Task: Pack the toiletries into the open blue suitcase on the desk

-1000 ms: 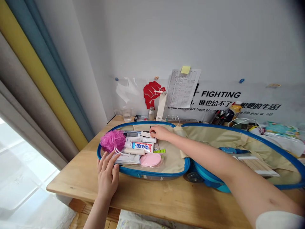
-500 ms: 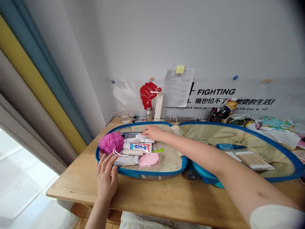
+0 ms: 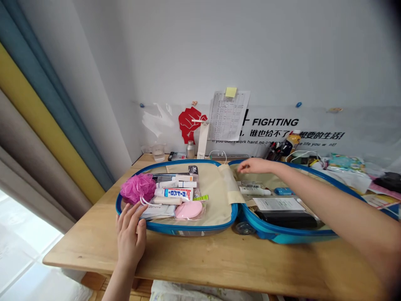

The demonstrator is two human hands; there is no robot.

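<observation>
An open blue-rimmed case (image 3: 194, 228) lies spread on the wooden table. My left hand (image 3: 130, 230) rests on the front left rim of its left half, fingers stretched out beside a pink mesh bath puff (image 3: 138, 187). Next to the puff lie a toothpaste tube (image 3: 175, 193), several other slim tubes, a pink oval item (image 3: 189, 210) in clear plastic and a small green packet (image 3: 201, 197). My right hand (image 3: 255, 166) hovers over the back of the right half, fingers loosely bent, with nothing visible in them. Below it lie a white tube (image 3: 255, 191) and a blue item (image 3: 282, 191).
Also in the right half are a white card (image 3: 278, 204) and a black case (image 3: 286, 218). Behind stand a cup (image 3: 158, 153), a small bottle (image 3: 190, 149), a white lamp (image 3: 203, 140) and a power strip (image 3: 230, 157). Packets (image 3: 346, 162) clutter the right side.
My right hand has left the tubes in the left half and moved right, over the other half. A black-ended item and an orange-ended tube now show where it was. My left hand stays at the rim.
</observation>
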